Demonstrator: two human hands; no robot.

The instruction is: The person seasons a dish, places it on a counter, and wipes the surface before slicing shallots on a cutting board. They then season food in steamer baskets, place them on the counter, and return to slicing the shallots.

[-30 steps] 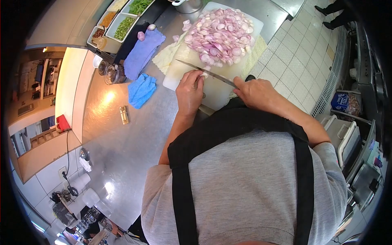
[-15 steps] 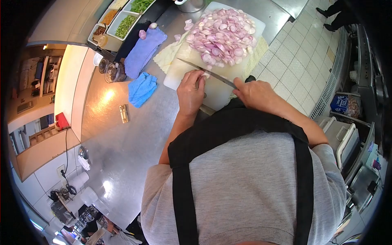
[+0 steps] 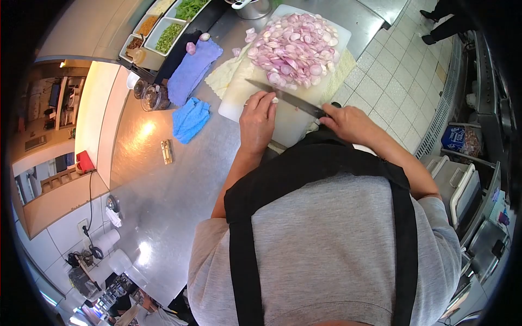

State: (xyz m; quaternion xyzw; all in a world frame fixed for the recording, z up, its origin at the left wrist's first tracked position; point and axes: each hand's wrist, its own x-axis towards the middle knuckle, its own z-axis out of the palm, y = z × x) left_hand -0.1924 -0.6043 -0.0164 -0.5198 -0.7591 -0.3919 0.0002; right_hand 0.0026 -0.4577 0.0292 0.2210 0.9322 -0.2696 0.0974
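Note:
My right hand (image 3: 350, 126) is wrapped round the dark handle of a kitchen knife (image 3: 292, 101), whose blade points up and left over the white cutting board (image 3: 231, 104). My left hand (image 3: 258, 122) rests on the board with fingers curled together. A small pale end of shallot (image 3: 275, 100) shows at its fingertips; the rest is hidden. The blade lies just beyond these fingers, a little apart from them. A large heap of sliced shallots (image 3: 296, 49) covers the far part of the board.
A yellowish cloth (image 3: 220, 79) lies under the board. Left of it are a purple towel (image 3: 193, 70), a crumpled blue cloth (image 3: 190, 119) and a few whole shallots (image 3: 191, 48). Containers of chopped greens (image 3: 168, 38) stand behind. Another person's legs (image 3: 443, 27) show at upper right.
The knife has moved right and slightly toward me, away from the left fingertips. My left hand has barely moved. At the upper right, the other person's feet have shifted.

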